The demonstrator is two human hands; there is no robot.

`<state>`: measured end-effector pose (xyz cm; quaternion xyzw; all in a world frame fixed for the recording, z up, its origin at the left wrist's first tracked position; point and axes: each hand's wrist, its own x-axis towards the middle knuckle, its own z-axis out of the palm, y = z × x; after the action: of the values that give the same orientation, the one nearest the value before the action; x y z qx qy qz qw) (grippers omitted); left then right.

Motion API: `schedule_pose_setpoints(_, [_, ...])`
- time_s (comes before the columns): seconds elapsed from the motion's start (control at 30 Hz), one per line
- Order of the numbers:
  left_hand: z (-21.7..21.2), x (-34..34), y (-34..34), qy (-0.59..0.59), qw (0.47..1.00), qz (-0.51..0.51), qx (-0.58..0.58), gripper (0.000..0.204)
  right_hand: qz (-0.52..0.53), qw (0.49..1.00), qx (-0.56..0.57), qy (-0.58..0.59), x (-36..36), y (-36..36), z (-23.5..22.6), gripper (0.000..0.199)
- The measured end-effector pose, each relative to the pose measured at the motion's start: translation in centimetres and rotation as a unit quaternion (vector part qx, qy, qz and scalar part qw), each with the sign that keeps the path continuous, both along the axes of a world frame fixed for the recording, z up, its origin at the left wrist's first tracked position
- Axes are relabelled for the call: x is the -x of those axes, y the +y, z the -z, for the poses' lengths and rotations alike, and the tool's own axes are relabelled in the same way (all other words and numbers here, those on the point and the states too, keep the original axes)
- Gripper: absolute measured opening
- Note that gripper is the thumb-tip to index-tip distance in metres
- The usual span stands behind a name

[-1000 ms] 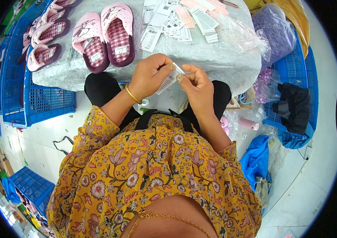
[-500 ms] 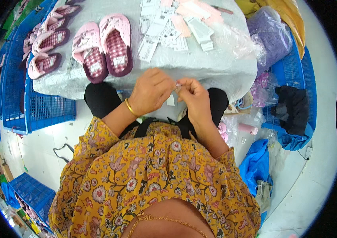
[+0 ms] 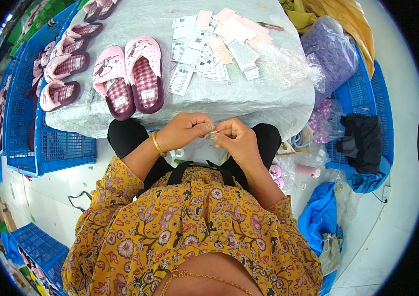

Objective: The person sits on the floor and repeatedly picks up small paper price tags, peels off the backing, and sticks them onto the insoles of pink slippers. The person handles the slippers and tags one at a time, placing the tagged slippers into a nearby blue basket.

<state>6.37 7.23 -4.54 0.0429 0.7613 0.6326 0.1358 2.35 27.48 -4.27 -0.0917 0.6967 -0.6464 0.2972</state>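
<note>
Just past the near edge of the table, above my lap, my two hands meet at their fingertips. My left hand [image 3: 185, 132] is closed, thumb pressed against the bent fingers. My right hand [image 3: 239, 143] pinches with thumb and forefinger. Between them is a small, thin, pale piece [image 3: 214, 131], too small to name. Closest to my hands on the table is a pair of pink slippers with dark checked insoles, the left slipper [image 3: 112, 74] beside the right slipper [image 3: 145, 74]. To their right are white printed tags [image 3: 182, 78] and pale pink cards [image 3: 234, 30].
More slippers [image 3: 61, 94] line the table's left edge. A red-handled tool [image 3: 270, 26] lies behind the cards, with crumpled clear plastic [image 3: 288, 64] nearby. Blue crates [image 3: 66, 148] stand at the left; another blue crate [image 3: 357, 98] at the right holds bagged purple goods [image 3: 329, 49].
The whole view has shifted, so table and hands sit lower in the picture. My fingertips have changed position slightly, still meeting around the small pale piece.
</note>
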Motion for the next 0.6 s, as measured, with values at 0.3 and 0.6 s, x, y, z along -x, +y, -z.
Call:
schedule_pose_setpoints(0.3, [0.0, 0.1, 0.9, 0.022, 0.998, -0.003, 0.062, 0.016, -0.078, 0.997, -0.018, 0.006, 0.1, 1.5, 1.0, 0.026])
schedule_pose_setpoints(0.6, [-1.8, 1.3, 2.2, 0.106, 0.987, -0.060, 0.104, 0.014, -0.023, 0.959, -0.047, 0.277, 1.6, 1.2, -1.2, 0.023])
